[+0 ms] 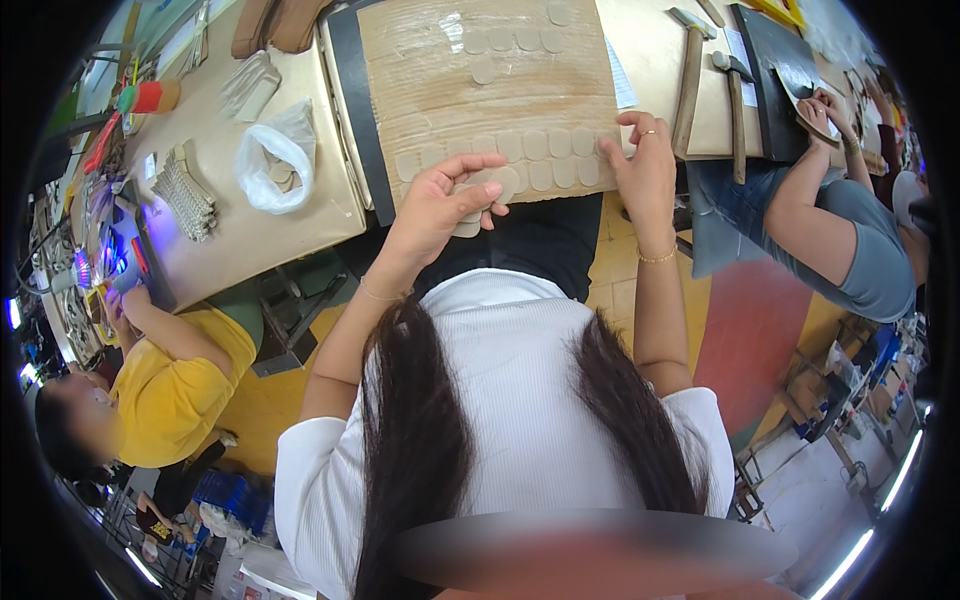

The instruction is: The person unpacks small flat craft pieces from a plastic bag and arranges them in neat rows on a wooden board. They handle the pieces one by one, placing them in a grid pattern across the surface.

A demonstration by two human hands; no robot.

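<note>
while the left hand (440, 205) pinches a stack of beige pads (478, 205), the right hand (645, 170), at three o'clock of it, presses open-fingered on the wooden board (480, 90) atop the counter (655, 60).

A craft workshop: shared worktables (300, 215), hammers (688, 90), cut leather pieces (545, 160), co-workers alongside.

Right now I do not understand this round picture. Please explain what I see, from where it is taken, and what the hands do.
A wide camera on a person's head looks down, so edges bend. No machine is here, only two bare hands. The left hand holds a few pale rounded pads. The right hand rests on a tan board where a row of pads lies. The board lies on a beige table, near a white plastic bag. Two hammers lie to the right. Other people work on both sides.
</note>
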